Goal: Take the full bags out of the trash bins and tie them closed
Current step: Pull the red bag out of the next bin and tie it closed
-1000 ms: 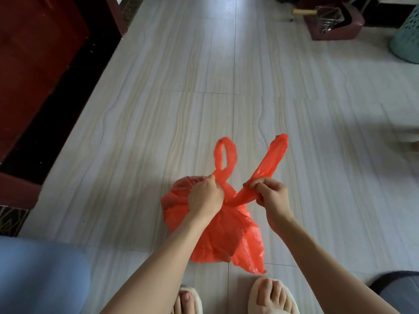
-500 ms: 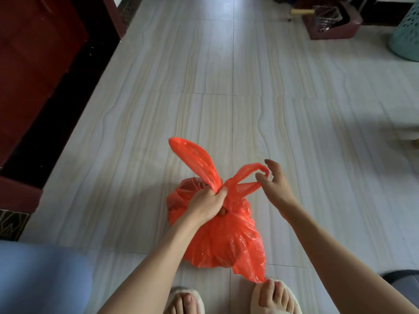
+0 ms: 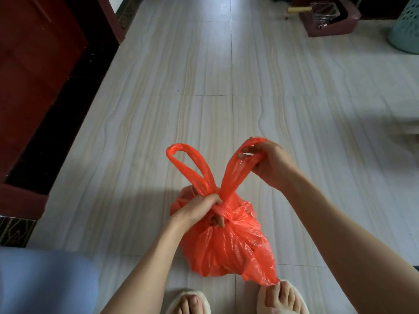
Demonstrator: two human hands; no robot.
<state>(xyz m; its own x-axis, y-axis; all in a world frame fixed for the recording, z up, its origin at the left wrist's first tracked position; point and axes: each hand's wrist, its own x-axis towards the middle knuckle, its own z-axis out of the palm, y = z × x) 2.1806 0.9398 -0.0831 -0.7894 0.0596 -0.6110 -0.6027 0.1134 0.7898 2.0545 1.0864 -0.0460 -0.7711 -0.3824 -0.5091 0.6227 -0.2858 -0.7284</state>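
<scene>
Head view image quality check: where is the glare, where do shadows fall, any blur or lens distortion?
Head view: soft glare on the floor tiles at top centre; a shadow on the floor left of the red bag; corners darkened; wide-angle bending visible in the door frame at left; a pale smeared blur at the right edge; both hands sharp.

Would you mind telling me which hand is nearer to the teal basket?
Right. The right hand grips a handle loop below-left of the teal basket; the left hand is lower and farther left.

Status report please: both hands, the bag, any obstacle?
Left hand grips the crossed handles at the neck. Right hand holds the right handle loop. Red bag on the floor, knot not finished. No obstacle visible.
</scene>
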